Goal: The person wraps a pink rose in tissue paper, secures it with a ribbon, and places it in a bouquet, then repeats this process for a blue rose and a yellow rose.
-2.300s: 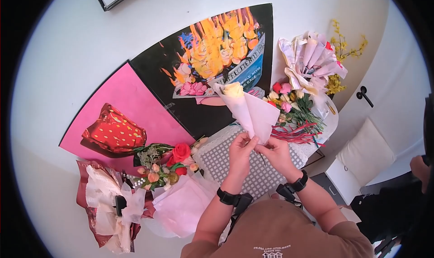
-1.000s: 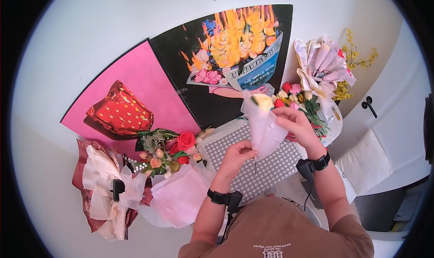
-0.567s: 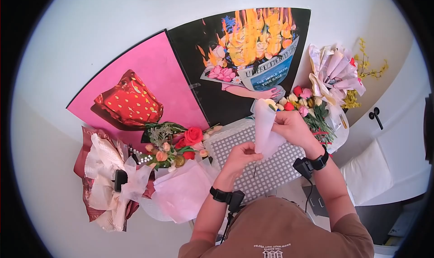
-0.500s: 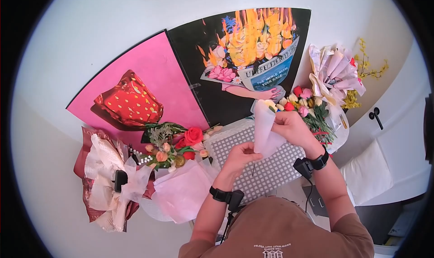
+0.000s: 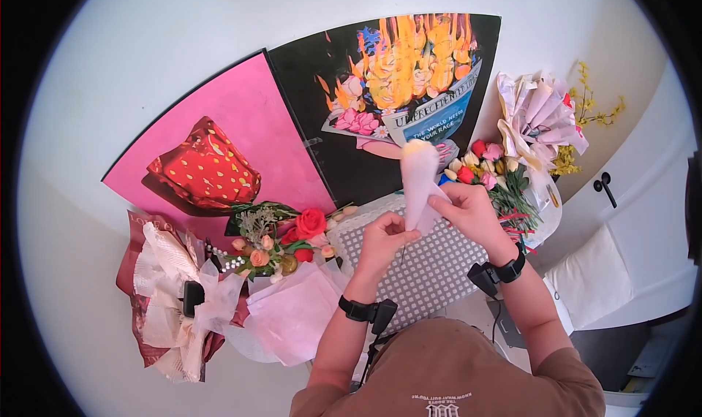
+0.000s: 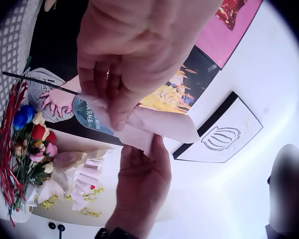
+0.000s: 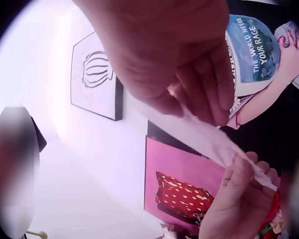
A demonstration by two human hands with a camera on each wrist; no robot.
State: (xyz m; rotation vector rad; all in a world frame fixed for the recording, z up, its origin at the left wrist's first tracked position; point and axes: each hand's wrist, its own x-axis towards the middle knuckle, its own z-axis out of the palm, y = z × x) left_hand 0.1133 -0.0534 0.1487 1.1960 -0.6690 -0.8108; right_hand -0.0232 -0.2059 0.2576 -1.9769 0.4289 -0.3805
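Observation:
A pale yellow rose point(image 5: 420, 146) shows at the top of a narrow cone of pale pink wrapping paper point(image 5: 418, 177) in the head view. My left hand point(image 5: 385, 246) pinches the cone's lower end round the stem. The dark stem point(image 6: 37, 81) sticks out below that grip, plain in the left wrist view. On the other side, my right hand point(image 5: 472, 211) pinches the loose edge of the paper between thumb and fingers. The right wrist view shows the paper point(image 7: 199, 134) stretching between both hands, with the rose mostly hidden behind the right fingers.
Below the hands is a grey-and-white dotted cloth point(image 5: 431, 271). Pink paper sheets point(image 5: 292, 311) lie at left near a flower bunch point(image 5: 274, 249) and a dark red wrapped bouquet point(image 5: 172, 307). More loose flowers point(image 5: 486, 168) and a pink-wrapped bouquet point(image 5: 537, 117) are at right.
The right hand has left the cone's base, moved up its right side, then come slightly down and left with the paper edge. The paper has gone from a wide flare to a narrower roll.

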